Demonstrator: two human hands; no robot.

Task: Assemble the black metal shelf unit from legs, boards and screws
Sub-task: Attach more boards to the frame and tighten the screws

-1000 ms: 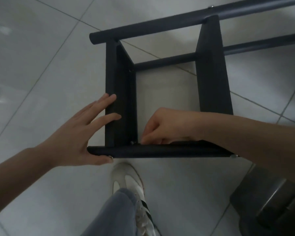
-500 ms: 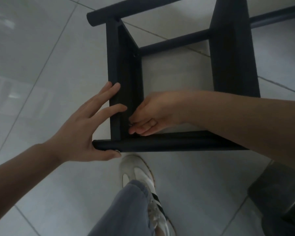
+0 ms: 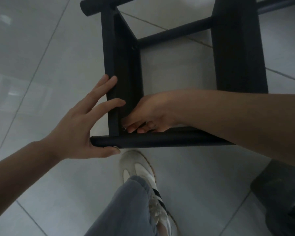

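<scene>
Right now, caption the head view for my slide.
Left hand steadies the shelf frame while right hand fingers a screw.

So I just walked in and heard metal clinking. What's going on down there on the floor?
A person is putting together a black metal shelf unit lying on the tiled floor. Their left hand braces the near leg and the end board with straight fingers. The right hand reaches inside the corner, its fingertips at a small screw where board meets leg. How far in it is can't be told.

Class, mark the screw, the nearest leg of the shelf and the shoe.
screw (image 3: pixel 123 128), head view, its shiny head beside the right fingertips
nearest leg (image 3: pixel 160 141), head view, middle of the round tube
shoe (image 3: pixel 138 169), head view, white toe
</scene>
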